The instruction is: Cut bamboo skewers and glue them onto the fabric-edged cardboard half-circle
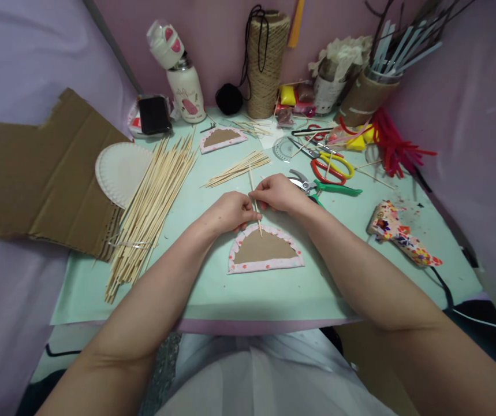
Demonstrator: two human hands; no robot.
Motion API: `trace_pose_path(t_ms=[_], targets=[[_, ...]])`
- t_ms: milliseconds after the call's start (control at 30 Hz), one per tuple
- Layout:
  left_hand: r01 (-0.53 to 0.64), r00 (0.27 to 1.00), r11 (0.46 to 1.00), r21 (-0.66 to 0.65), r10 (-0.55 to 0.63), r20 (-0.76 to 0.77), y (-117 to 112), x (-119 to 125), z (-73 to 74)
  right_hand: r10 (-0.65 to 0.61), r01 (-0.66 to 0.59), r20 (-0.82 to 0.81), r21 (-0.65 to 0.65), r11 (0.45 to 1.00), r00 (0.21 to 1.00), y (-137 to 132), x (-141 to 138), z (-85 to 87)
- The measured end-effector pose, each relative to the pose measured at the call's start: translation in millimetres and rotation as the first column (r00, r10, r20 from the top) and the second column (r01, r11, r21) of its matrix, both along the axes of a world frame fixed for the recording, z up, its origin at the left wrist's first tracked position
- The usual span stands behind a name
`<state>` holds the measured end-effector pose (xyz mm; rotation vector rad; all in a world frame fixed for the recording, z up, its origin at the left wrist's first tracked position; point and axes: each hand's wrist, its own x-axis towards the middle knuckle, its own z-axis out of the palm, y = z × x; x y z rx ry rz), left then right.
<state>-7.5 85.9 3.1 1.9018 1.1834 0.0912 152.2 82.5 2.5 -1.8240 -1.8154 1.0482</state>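
Note:
Between my two hands is a thin wooden stick (251,174), tilted, its lower tip over the top of a half-round cardboard piece (265,248) edged with pink patterned fabric. My left hand (235,211) pinches the stick low down, just above the curved edge. Higher up, the fingers of my right hand (276,192) are closed on the same stick. Whether the tip touches the cardboard I cannot tell. Behind my hands lies a small pile of cut sticks (237,169), and a second fabric-edged half-round piece (224,137) rests farther back.
A large bundle of sticks (155,199), a paper plate (120,173) and corrugated cardboard (26,179) lie left. Green-handled pruning shears (336,189), scissors (334,167) and a flower-patterned glue gun (403,234) lie right. Along the back stand a bottle (186,95) and a twine cone (267,66).

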Motion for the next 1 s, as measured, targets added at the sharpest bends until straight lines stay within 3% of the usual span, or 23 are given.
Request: trace_pose_path(t_ms=[1000], targets=[[0.011, 1.000, 0.999, 0.042, -0.011, 0.014, -1.5, 0.3, -2.9, 0.012, -0.012, -0.004, 0.035, 0.999, 1.000, 0.9, -0.8, -5.3]])
